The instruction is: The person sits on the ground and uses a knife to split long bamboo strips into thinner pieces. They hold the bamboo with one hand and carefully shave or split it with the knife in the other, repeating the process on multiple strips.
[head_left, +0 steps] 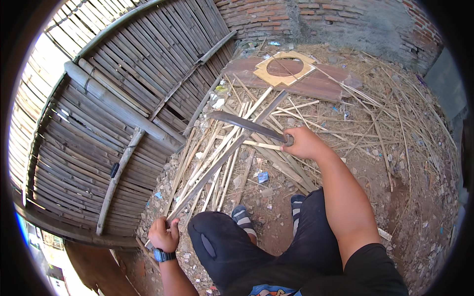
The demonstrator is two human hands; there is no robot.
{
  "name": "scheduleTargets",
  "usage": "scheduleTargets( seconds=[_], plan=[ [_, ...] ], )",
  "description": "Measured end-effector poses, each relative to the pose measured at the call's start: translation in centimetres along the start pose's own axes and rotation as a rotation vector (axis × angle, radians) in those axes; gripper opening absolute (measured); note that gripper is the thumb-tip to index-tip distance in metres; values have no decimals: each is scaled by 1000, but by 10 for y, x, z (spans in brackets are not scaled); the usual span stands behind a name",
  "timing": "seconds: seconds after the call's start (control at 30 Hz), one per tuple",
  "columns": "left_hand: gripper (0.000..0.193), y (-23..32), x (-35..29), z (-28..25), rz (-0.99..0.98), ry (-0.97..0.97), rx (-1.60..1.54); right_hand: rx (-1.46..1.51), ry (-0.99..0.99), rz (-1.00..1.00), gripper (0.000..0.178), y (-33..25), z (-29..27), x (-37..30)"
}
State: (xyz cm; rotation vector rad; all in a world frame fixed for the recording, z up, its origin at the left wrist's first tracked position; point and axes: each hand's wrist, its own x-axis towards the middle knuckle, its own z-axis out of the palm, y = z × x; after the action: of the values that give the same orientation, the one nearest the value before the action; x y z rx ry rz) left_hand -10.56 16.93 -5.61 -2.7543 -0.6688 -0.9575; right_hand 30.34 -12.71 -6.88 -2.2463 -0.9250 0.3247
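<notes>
My right hand (302,143) is closed round the handle of a machete (245,123), its dark blade pointing left with a slightly curved tip. Lower left, my left hand (164,235), with a watch on its wrist, grips the near end of a long grey bamboo strip (210,173). The strip slants away to the upper right, and the blade crosses it in the picture; whether they touch I cannot tell. Beneath them, several pale bamboo strips (217,154) lie loosely on the ground between the fence and my feet. A pale strip's end shows beside my right fingers.
A bamboo slat fence (133,64) rises along the left. At the back, a yellowish board with a round hole (270,79) lies on a brown plank (328,81), before a brick wall (345,24). Dry stalks, stones and a blue wrapper (263,177) litter the soil.
</notes>
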Motion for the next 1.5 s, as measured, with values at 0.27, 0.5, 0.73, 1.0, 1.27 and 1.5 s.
scheduleTargets(
  seconds=[0.27,0.5,0.73,1.0,1.27,1.5],
  plan=[
    [33,3,-7,-3,-128,26,27,21,121,28,34,14,-5,4],
    [32,1,-9,-1,-133,68,3,-157,-120,-110,33,-33,-1,-14],
    [32,1,-3,-2,-98,103,6,28,81,-12,41,8,-5,1],
    [39,14,40,-9,-242,-415,18,-25,105,119,61,32,-1,4],
    [24,-6,90,61,-70,-894,168,98,-29,92,53,41,10,7],
    [35,35,125,53,-54,-994,676,-69,-86,189,60,45,10,10]
  ],
)
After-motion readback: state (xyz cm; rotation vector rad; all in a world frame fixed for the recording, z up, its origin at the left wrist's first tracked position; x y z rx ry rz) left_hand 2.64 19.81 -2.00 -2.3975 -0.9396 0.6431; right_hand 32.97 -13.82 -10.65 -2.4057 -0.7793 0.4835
